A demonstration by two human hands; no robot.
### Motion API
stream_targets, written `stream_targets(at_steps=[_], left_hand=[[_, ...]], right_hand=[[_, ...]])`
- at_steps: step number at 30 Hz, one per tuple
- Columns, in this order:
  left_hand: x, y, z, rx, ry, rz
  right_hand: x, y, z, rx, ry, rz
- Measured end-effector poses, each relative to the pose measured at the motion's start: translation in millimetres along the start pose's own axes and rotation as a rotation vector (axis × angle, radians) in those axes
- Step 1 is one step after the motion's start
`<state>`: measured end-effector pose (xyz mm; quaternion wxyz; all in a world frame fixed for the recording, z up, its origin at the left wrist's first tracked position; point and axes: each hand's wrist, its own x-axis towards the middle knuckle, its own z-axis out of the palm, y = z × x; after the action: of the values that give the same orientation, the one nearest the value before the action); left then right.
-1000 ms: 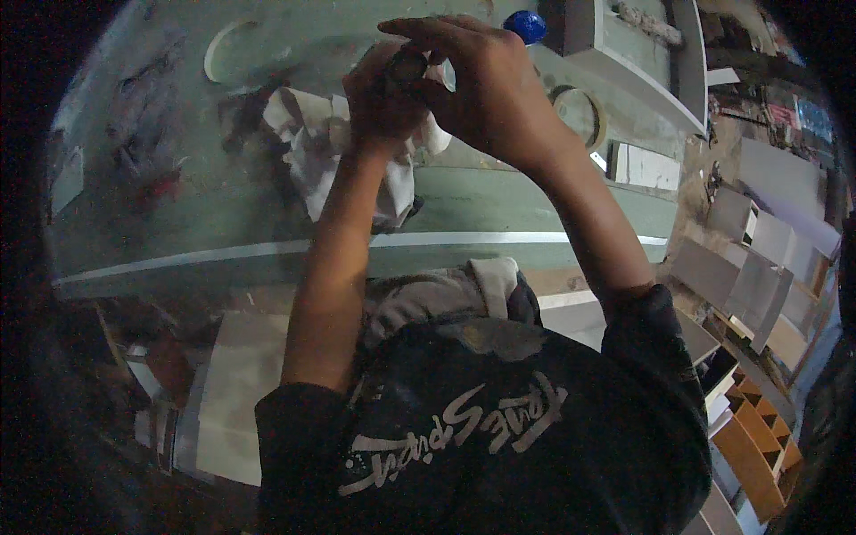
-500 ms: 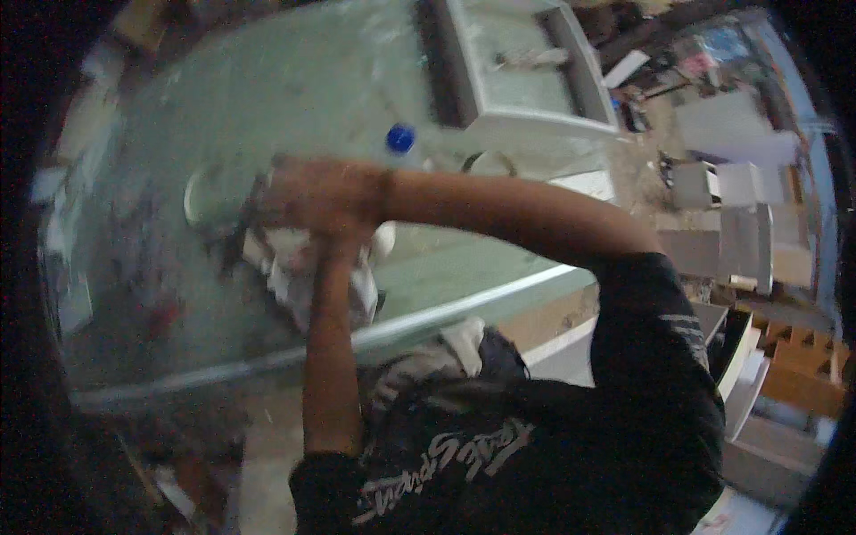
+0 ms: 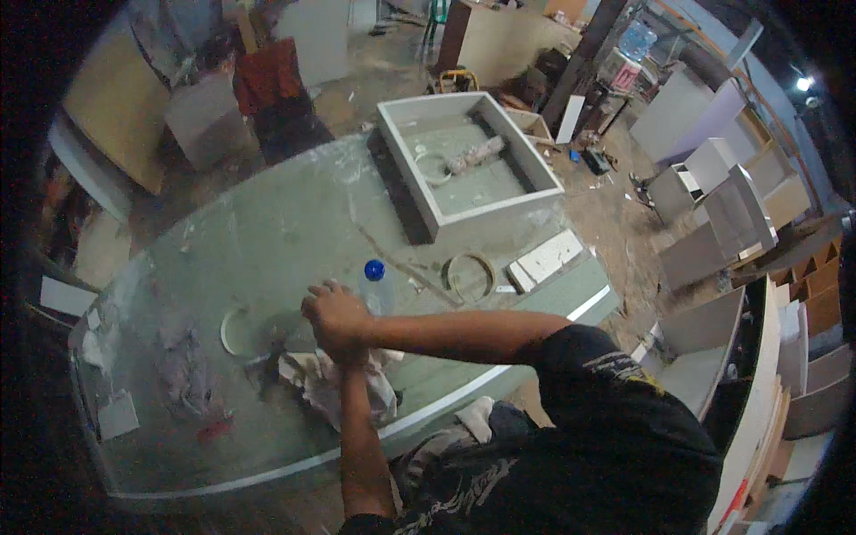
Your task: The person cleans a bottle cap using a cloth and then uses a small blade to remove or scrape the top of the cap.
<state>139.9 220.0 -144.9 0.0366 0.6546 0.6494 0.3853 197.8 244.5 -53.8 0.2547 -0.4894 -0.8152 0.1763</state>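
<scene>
A crumpled off-white cloth [image 3: 379,392] lies on a big flat green table [image 3: 294,232], a little below and left of the middle of the frame. The left forearm crosses over it. The right hand [image 3: 337,316] is just above the cloth in the picture, with its fingers bent and close together. It is on top of the left hand [image 3: 349,351], which is mostly hidden, so I cannot tell if either one holds anything. Just beside the right hand, up and to the right, is a clear plastic bottle [image 3: 378,294] with a round blue cap [image 3: 374,269]. To the left of the hands lies a thin pale ring [image 3: 226,336]. To the right of the bottle is a thicker tan ring [image 3: 490,276], and then a flat white oblong board [image 3: 546,260]. Near the top middle, a grey-white four-sided open frame [image 3: 499,209] sits on the table. A fuzzy pale roll [image 3: 477,154] lies inside it.
</scene>
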Motion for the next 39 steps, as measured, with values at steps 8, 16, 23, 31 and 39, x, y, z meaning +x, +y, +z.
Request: stream_targets(at_steps=[8, 16, 23, 31, 39], left_hand=[[-1.2, -11.6, -1.2, -0.022, 0.026, 0.002], [-12.9, -35.0, 16.5, -0.124, 0.058, 0.017], [4.5, 8.9, -8.2, 0.239, -0.053, 0.059], [3.5, 10.1, -23.1, 0.268, 0.017, 0.136], [3.5, 24.7, -29.3, 0.241, -0.212, -0.080]], right_hand=[[-2.0, -7.1, -32.5, -0.406, -0.077, -0.530], [5.5, 19.8, -37.6, -0.459, -0.132, -0.664], [-13.5, 25.7, -35.4, -0.506, -0.112, -0.496], [-2.7, -9.1, -49.7, -0.457, -0.436, -0.111], [-24.4, 4.8, -56.4, -0.513, 0.059, -0.560]])
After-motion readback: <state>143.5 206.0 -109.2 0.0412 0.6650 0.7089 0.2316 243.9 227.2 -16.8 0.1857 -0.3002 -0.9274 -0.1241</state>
